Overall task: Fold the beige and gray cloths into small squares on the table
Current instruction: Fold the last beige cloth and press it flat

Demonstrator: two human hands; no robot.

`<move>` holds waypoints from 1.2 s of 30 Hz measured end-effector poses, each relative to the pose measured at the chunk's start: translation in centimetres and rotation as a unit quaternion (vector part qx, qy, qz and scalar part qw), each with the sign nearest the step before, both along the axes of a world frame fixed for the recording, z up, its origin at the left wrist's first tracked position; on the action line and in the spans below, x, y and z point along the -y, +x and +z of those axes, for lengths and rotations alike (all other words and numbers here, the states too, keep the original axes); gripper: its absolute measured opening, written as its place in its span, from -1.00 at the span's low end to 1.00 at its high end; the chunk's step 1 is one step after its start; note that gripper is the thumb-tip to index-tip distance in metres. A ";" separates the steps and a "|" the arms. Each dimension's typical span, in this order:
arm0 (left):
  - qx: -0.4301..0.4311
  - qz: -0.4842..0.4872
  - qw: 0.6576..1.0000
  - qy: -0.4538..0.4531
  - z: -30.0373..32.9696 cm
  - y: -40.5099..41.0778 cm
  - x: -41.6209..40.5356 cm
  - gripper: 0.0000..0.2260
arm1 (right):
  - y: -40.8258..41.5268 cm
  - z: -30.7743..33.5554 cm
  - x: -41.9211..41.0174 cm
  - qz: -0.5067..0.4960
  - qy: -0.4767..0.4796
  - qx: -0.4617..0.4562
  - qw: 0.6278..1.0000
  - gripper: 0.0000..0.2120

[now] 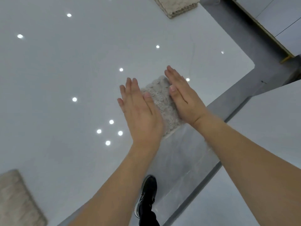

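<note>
Forearms are extended over the table [65, 62]. Gray cloth [162, 103], folded small, is flanked near the table edge by left hand [140, 111] and right hand [184, 97], fingers straight, nothing gripped. Judged soft, light, limp; best taken by corners.

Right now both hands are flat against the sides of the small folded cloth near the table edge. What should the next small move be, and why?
Probably lift both hands away and reach for another cloth. The folded cloth already looks like a compact square, with the left hand and right hand flat at its sides, squaring it. A beige cloth lies at the table's near left; whether it still needs folding is unclear.
</note>
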State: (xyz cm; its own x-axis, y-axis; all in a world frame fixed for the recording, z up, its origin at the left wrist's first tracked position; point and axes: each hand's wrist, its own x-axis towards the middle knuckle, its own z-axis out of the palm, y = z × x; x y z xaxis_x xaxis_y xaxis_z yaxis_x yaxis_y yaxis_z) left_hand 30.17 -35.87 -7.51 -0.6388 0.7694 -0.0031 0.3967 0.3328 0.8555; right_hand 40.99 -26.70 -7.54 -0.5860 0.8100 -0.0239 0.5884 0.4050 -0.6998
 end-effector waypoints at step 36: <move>-0.401 -0.461 0.791 -0.032 3.5 8.8 -15.0 -0.47 | 16.6 2.2 -3.4 -0.319 0.038 0.178 0.930 -0.49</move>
